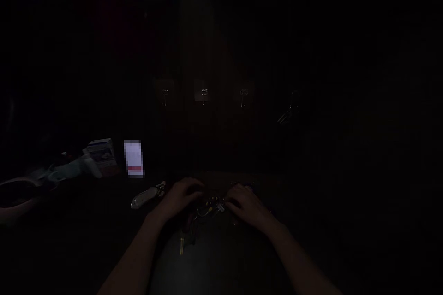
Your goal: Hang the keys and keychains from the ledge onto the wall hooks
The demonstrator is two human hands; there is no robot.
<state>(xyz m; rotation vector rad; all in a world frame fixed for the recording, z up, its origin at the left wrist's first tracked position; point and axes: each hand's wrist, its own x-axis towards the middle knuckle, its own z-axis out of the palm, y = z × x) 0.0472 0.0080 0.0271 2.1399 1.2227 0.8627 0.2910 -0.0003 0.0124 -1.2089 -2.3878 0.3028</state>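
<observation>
The scene is very dark. Several small metal pieces, apparently keys (218,205), lie in a loose pile between my two hands. My left hand (182,197) curves over the left side of the pile, thumb and fingers apart, its fingertips lost in shadow. On the other side, my right hand (245,203) rests palm down with bent, spread fingers, touching or just above the pile's edge. Nothing shows in either hand. Closer to me lies a yellowish key (182,245). A silvery elongated object (147,197), perhaps a folded multi-tool, is left of my left hand.
Metal hooks (204,93) are fixed in a row on the upright surface ahead; keys (285,116) seem to hang at the rightmost one. At left stand a bright pixelated rectangle (133,157) and a small box (103,156). A pinkish rounded rim (19,209) is at far left.
</observation>
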